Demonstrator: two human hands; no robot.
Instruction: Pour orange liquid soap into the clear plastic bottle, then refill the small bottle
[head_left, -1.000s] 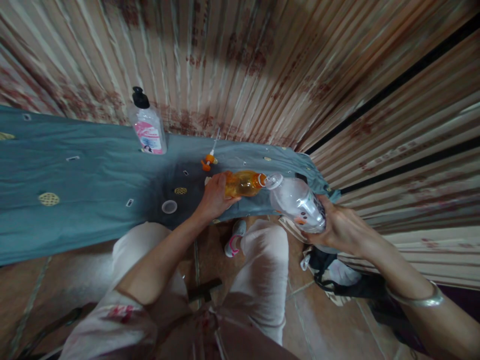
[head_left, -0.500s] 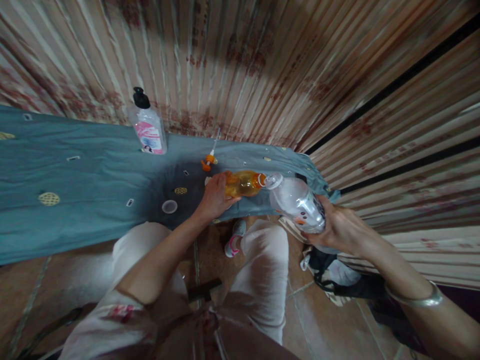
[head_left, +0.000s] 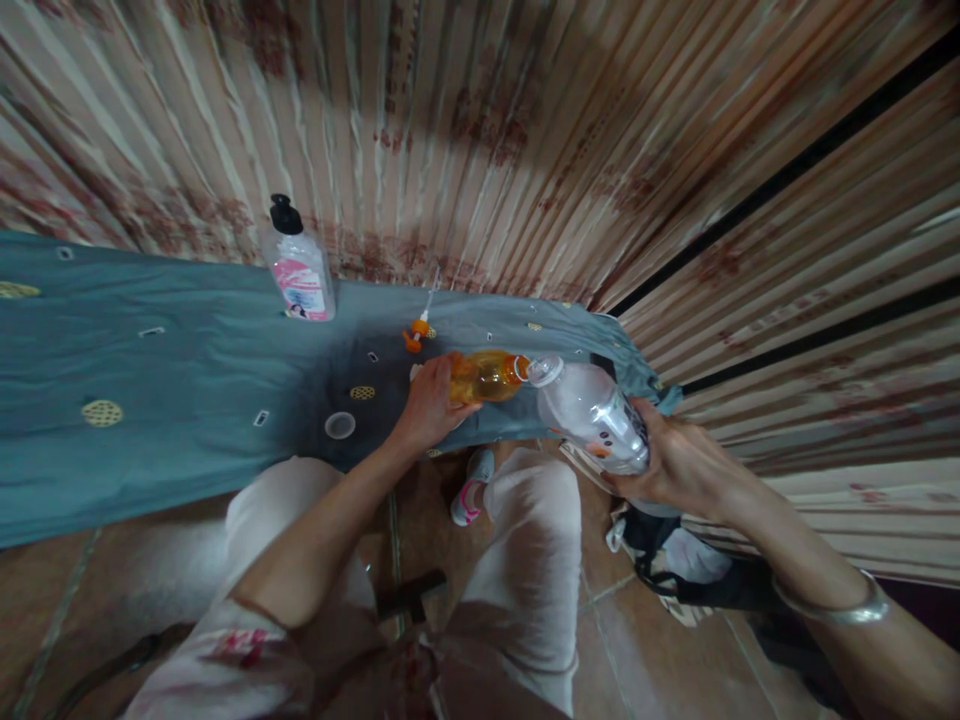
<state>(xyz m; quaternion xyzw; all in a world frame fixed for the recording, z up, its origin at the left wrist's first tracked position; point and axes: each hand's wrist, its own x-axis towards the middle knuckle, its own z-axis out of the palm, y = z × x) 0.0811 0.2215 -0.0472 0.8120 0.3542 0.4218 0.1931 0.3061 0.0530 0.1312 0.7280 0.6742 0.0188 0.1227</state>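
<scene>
My left hand (head_left: pixel 433 402) is wrapped round an amber bottle (head_left: pixel 491 376), tilted on its side with its open neck pointing right. My right hand (head_left: pixel 670 455) grips the base of a large clear bottle (head_left: pixel 592 412) with a label. The clear bottle's mouth meets the amber bottle's neck; whether liquid passes between them is too small to tell. An orange pump head (head_left: pixel 415 335) with a thin tube lies on the teal cloth behind my left hand. A round white cap (head_left: pixel 340 425) rests on the cloth to the left.
A pump bottle with a black top and pink label (head_left: pixel 302 284) stands at the back left of the teal cloth (head_left: pixel 187 400). Pleated curtains (head_left: pixel 480 150) hang behind and to the right. Bags (head_left: pixel 675 555) lie on the tiled floor at the right.
The whole view has shifted slightly, so things appear a little lower. Both hands keep their hold, and the two bottle mouths remain together.
</scene>
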